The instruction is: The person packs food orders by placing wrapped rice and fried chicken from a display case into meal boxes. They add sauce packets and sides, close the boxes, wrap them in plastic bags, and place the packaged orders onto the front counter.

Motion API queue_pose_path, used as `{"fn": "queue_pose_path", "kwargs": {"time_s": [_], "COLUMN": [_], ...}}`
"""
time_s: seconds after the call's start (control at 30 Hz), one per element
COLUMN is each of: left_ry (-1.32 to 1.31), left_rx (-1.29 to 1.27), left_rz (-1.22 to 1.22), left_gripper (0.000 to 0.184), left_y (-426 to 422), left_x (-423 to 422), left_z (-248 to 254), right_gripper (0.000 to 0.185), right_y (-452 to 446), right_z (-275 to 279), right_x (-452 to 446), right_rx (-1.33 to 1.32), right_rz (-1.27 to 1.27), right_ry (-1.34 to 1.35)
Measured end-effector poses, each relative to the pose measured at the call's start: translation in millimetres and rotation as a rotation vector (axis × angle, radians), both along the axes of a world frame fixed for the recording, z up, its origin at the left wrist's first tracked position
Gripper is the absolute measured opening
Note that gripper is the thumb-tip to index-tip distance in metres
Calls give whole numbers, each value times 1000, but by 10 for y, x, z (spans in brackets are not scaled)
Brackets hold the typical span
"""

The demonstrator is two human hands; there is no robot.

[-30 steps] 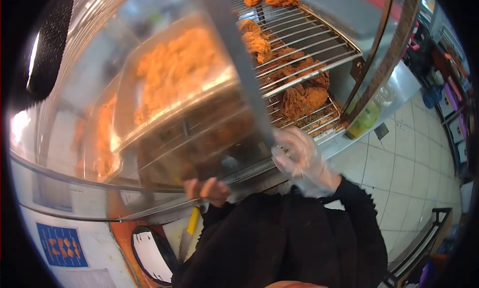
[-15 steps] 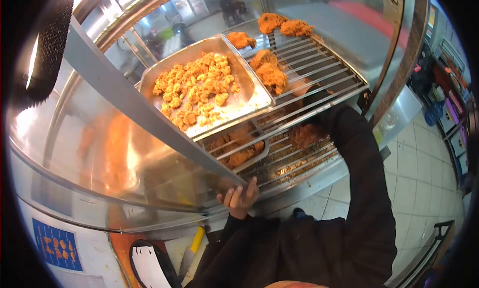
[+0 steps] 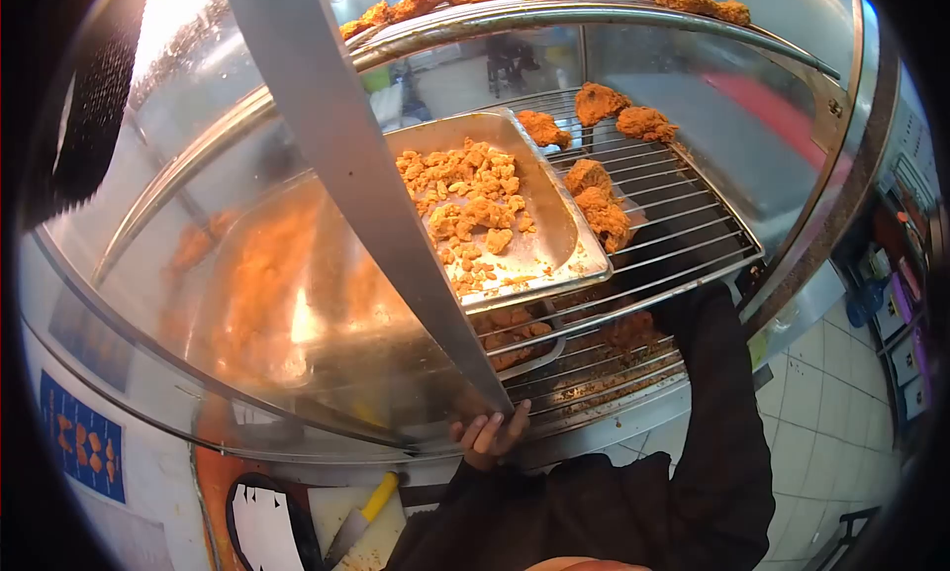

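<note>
Gripping flat metal frame [image 3: 371, 185], left hand [image 3: 489, 436]; right hand [image 3: 634, 219] mostly hidden beneath wire rack [image 3: 688, 210], grip unclear.

Dark-brown, rough-crusted fried chicken [image 3: 631, 332]: sits on lower wire rack [image 3: 614, 394], beneath upper wire rack [image 3: 693, 203], partly hidden by its bars. Flat grey metal door strip [image 3: 364, 175]: slants diagonally, lower end near lower wire rack's left side.

This looks like a fried-chicken shop: a glass-walled, metal-framed display cabinet [image 3: 358, 170] holds crusty orange-brown chicken pieces [image 3: 645, 124] on a silvery wire rack [image 3: 714, 199], beside a rectangular steel tray [image 3: 550, 200] of small golden fried bits [image 3: 473, 187]. A blue rectangular poster [image 3: 81, 437] pictures similar pieces; pale square tiles [image 3: 823, 403] cover the floor.
</note>
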State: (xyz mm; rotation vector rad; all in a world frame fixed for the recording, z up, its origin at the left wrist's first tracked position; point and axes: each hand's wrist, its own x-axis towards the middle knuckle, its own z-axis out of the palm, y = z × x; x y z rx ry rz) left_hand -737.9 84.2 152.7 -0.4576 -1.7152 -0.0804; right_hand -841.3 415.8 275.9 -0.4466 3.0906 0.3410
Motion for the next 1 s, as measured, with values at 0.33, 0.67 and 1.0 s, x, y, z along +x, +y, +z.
{"fn": "queue_pose_path", "kwargs": {"time_s": [0.33,0.67,1.0], "left_ry": [90,67,89], "left_rx": [38,47,84], "left_rz": [-138,-185,-227], "left_gripper": [14,16,12], "left_y": [53,35,64], "left_x": [-82,-84,-107], "left_z": [67,63,35], "right_gripper": [33,45,68], "right_y": [-871,-807,-855], "right_z": [903,447,-237], "right_x": [266,1137,1646], "right_rx": [174,-852,-2931], "right_rz": [175,-82,-6], "right_ry": [-75,-64,-693]}}
